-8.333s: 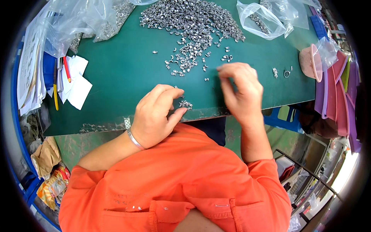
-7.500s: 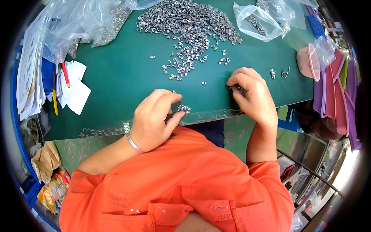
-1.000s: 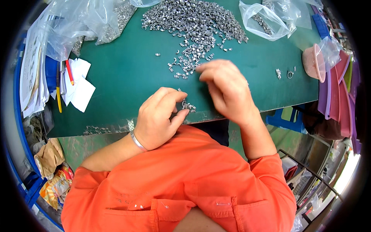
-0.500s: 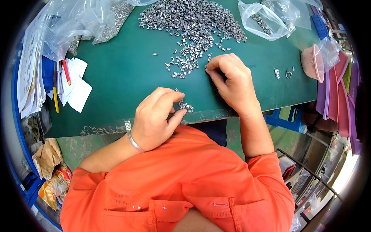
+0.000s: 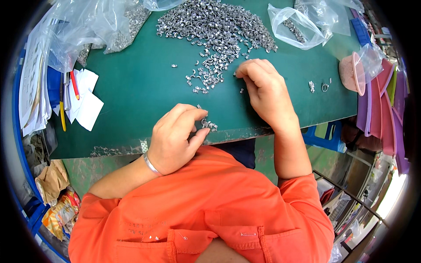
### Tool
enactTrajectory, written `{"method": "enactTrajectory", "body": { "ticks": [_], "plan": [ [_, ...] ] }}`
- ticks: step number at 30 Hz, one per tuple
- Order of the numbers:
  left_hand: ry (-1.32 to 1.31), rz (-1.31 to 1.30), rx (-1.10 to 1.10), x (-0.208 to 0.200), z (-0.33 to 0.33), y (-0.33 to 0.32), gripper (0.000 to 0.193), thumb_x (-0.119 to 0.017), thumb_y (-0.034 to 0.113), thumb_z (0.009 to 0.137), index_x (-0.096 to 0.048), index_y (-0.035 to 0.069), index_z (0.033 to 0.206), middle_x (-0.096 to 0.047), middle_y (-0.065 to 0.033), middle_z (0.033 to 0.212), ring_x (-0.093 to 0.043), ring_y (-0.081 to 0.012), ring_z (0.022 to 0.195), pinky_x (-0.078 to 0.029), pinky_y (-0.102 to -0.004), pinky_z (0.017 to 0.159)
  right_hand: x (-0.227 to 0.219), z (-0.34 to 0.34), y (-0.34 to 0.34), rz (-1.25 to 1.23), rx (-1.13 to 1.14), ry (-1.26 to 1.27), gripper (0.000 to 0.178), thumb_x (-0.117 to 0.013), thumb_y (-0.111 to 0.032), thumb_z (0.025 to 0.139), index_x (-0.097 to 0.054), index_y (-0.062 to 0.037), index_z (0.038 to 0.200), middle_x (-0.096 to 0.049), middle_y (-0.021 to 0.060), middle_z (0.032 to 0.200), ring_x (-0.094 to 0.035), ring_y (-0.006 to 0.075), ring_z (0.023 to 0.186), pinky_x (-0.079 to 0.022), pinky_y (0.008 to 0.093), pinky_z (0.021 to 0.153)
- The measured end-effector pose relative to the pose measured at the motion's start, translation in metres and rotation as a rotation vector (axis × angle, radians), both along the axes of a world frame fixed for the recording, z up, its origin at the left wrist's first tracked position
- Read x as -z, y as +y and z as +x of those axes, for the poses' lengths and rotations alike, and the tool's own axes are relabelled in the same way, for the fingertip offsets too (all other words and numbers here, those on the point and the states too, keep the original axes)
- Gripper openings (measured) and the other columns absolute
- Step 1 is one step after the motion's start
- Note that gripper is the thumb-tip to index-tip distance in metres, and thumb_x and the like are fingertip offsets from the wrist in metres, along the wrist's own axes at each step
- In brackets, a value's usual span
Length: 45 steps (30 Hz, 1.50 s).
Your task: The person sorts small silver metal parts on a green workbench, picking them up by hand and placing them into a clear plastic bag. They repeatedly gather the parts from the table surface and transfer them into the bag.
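Observation:
My left hand (image 5: 174,133) is near the table's front edge, thumb and fingers curled round a short string of small silver metal links (image 5: 209,125), part of which sticks out past the fingertips. Farther off to the right, my right hand (image 5: 265,90) pinches thumb against forefinger, with a tiny metal piece just showing at the tips. Close by its thumb a single curved metal piece (image 5: 241,91) lies on the green table (image 5: 140,87). A large heap of the same loose curved pieces (image 5: 215,22) spreads toward me from the far side.
Clear plastic bags of metal parts (image 5: 127,30) lie far left, above papers (image 5: 90,107), a red pen (image 5: 75,85) and a yellow-handled tool (image 5: 62,115). An open clear bag (image 5: 294,26) sits far right. A pink cup (image 5: 352,73) stands near a small ring (image 5: 325,87) and a linked piece (image 5: 312,87).
My right hand has shifted slightly relative to the heap, its fingers still pinched. A single metal piece now shows on the table beside it. The left hand keeps its hold; the whole view has moved a little.

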<state>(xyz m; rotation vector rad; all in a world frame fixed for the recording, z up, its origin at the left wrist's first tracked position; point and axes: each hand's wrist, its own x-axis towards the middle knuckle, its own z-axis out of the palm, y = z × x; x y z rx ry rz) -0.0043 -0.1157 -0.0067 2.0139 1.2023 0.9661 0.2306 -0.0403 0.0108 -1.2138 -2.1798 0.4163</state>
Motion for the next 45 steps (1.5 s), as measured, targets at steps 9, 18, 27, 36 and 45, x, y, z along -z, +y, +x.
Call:
{"method": "enactTrajectory", "body": {
  "ticks": [9, 18, 27, 36, 45],
  "plan": [
    [-0.008, -0.017, -0.011, 0.001, 0.000, 0.000, 0.037, -0.082, -0.002, 0.075, -0.068, 0.003, 0.108, -0.067, -0.0092, 0.097, -0.061, -0.0161, 0.068, -0.051, -0.0291, 0.061, 0.000, 0.005, 0.000, -0.054, 0.037, -0.005, 0.015, -0.067, 0.007, 0.081, -0.062, -0.0032, 0.092, -0.063, 0.0139, 0.088, -0.063, 0.0355, 0.086, -0.052, 0.0432, 0.077],
    [-0.003, -0.040, 0.003, -0.001, 0.001, 0.001, 0.037, -0.082, -0.003, 0.075, -0.068, 0.003, 0.108, -0.066, -0.0090, 0.096, -0.061, -0.0159, 0.068, -0.052, -0.0286, 0.062, 0.003, -0.019, -0.014, 0.059, -0.136, 0.135, 0.015, -0.069, 0.005, 0.079, -0.061, -0.0038, 0.089, -0.065, 0.0118, 0.090, -0.063, 0.0350, 0.086, -0.052, 0.0423, 0.077],
    [0.002, -0.018, -0.004, 0.000, 0.000, 0.000, 0.036, -0.083, -0.003, 0.074, -0.068, 0.003, 0.107, -0.066, -0.0094, 0.097, -0.061, -0.0156, 0.067, -0.051, -0.0281, 0.061, -0.022, 0.035, -0.010, -0.233, 0.036, -0.085, 0.011, -0.066, 0.005, 0.078, -0.062, -0.0019, 0.085, -0.064, 0.0147, 0.084, -0.064, 0.0362, 0.085, -0.052, 0.0431, 0.073],
    [-0.035, -0.047, -0.013, -0.004, 0.000, -0.002, 0.037, -0.083, -0.002, 0.075, -0.067, 0.002, 0.109, -0.066, -0.0104, 0.101, -0.063, -0.0172, 0.074, -0.052, -0.0279, 0.064, 0.001, 0.007, -0.016, -0.001, -0.083, -0.038, 0.012, -0.067, 0.005, 0.082, -0.062, -0.0030, 0.087, -0.062, 0.0122, 0.083, -0.062, 0.0352, 0.085, -0.052, 0.0399, 0.077],
    [-0.138, 0.336, 0.084, -0.019, 0.001, 0.036, 0.026, -0.085, -0.002, 0.075, -0.072, 0.002, 0.097, -0.068, -0.0104, 0.095, -0.069, -0.0248, 0.081, -0.059, -0.0329, 0.070, -0.005, -0.036, -0.039, -0.894, -0.093, 1.025, 0.008, -0.062, 0.004, 0.097, -0.064, 0.0011, 0.104, -0.071, 0.0078, 0.099, -0.068, 0.0120, 0.093, -0.056, 0.0279, 0.081]
  ]
}}
